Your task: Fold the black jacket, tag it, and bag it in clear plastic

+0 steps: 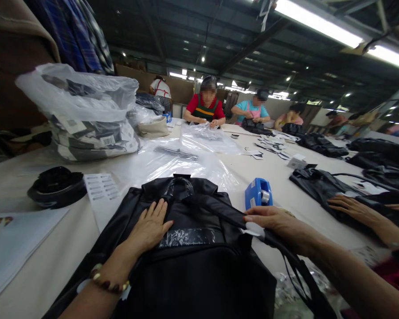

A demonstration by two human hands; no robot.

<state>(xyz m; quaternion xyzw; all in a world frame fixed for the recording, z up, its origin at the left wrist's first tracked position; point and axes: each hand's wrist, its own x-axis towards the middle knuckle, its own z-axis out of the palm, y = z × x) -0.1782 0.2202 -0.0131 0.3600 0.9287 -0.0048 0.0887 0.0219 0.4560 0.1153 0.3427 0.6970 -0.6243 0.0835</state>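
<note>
A black backpack (199, 274) lies on the pale table right in front of me, its top pointing away. Clear plastic film covers its top handle and a strip across its upper part. My left hand (150, 226) rests flat on the upper left of the backpack, fingers spread. With fingers and thumb closed, my right hand (269, 219) grips a black shoulder strap (219, 210) of the bag at the right. A white oval piece (254, 229) sits at the strap just under those fingers. Beyond my right hand stands a blue tape dispenser (258, 193).
A label sheet (101, 190) and a coiled black strap (58, 186) lie at left, before a large plastic bag (93, 133) of tagged pieces. Clear plastic sheets (202, 164) spread ahead. A co-worker's hand (355, 212) touches another black bag (315, 186) at right. Several people work across the table.
</note>
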